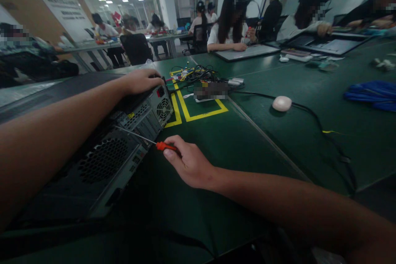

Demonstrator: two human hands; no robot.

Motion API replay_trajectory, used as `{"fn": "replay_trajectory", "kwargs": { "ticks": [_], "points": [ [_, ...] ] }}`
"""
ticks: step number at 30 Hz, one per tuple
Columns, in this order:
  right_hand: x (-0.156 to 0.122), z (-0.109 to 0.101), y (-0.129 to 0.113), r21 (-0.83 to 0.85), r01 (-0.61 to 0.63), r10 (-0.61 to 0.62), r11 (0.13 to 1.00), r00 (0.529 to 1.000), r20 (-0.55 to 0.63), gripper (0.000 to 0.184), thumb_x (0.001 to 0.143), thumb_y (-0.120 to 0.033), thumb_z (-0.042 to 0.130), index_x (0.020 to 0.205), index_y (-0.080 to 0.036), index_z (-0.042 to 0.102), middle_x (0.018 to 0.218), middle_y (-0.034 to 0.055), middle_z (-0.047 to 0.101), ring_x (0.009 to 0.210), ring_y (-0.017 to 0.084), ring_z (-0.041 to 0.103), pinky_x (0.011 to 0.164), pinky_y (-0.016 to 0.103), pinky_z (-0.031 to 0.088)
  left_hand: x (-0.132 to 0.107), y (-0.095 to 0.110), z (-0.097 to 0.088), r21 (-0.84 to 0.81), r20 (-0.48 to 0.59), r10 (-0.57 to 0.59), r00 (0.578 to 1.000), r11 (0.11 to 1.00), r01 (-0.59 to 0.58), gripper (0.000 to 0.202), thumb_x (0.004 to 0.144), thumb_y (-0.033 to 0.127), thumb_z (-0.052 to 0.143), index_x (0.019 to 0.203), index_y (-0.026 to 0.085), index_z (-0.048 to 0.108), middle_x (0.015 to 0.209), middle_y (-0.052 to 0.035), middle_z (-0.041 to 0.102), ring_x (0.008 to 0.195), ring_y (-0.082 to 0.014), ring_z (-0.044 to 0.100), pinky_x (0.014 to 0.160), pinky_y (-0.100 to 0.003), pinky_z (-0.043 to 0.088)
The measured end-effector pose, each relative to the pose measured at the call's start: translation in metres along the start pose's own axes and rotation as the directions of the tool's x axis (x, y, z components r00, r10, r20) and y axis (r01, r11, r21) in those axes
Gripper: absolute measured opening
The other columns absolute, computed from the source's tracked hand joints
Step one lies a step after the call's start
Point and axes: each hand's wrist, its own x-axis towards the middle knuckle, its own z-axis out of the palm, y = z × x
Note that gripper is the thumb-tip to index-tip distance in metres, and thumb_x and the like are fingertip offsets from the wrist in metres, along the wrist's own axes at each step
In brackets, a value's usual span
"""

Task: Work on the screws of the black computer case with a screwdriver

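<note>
A black computer tower (103,161) lies at the left of the green table, its rear panel with vents and slots turned toward me. My left hand (140,81) rests on the tower's top near the far corner, fingers stretched out over the edge. Closed around the orange-red handle of a screwdriver (161,146) is my right hand (192,164), just right of the rear panel. The long shaft points left at the panel near the slot covers. Whether its tip touches a screw is too small to tell.
Tangled cables (201,74) lie behind the tower by yellow tape marks (204,115). A whitish mouse-shaped object (281,103) sits on the green table (247,148) beside a black cable. Blue cloth (373,95) lies at right. Across the table, a person (230,29) works at a flat panel (247,52).
</note>
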Motion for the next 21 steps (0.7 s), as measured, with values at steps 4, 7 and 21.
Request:
{"fn": "replay_trajectory", "kwargs": {
  "ticks": [4,7,21],
  "points": [
    [-0.0005,0.0012,-0.0008,0.001,-0.059,0.059,0.998,0.998,-0.014,0.027,0.098,-0.037,0.064,0.119,-0.025,0.052,0.082,-0.004,0.059,0.07,0.017,0.058,0.067,0.03,0.041,-0.0007,0.0005,0.0,-0.003,0.004,0.003,1.0,1.0,-0.003,0.074,0.084,0.067,0.047,0.135,0.02,0.074,0.136,-0.0158,0.071,0.128,-0.0401,0.062,0.113,-0.05,0.047],
    [-0.0004,0.0012,-0.0021,0.003,-0.063,0.063,0.998,0.998,-0.021,0.02,0.098,-0.032,0.062,0.113,-0.025,0.05,0.081,-0.0041,0.058,0.069,0.017,0.058,0.067,0.03,0.041,-0.0009,0.0008,-0.0004,0.003,0.01,0.003,1.0,1.0,-0.003,0.074,0.084,0.066,0.046,0.135,0.019,0.073,0.137,-0.0165,0.071,0.13,-0.0395,0.062,0.114,-0.049,0.047],
    [0.0009,-0.0009,-0.0032,0.012,-0.049,0.049,0.999,0.999,-0.011,0.015,0.099,-0.033,0.06,0.107,-0.025,0.049,0.081,-0.0043,0.056,0.07,0.017,0.056,0.066,0.031,0.038,0.0029,-0.004,0.0011,0.0,-0.004,-0.002,1.0,1.0,0.002,0.072,0.084,0.067,0.049,0.136,0.024,0.074,0.137,-0.0132,0.071,0.128,-0.0398,0.062,0.112,-0.053,0.048]
  ]
}}
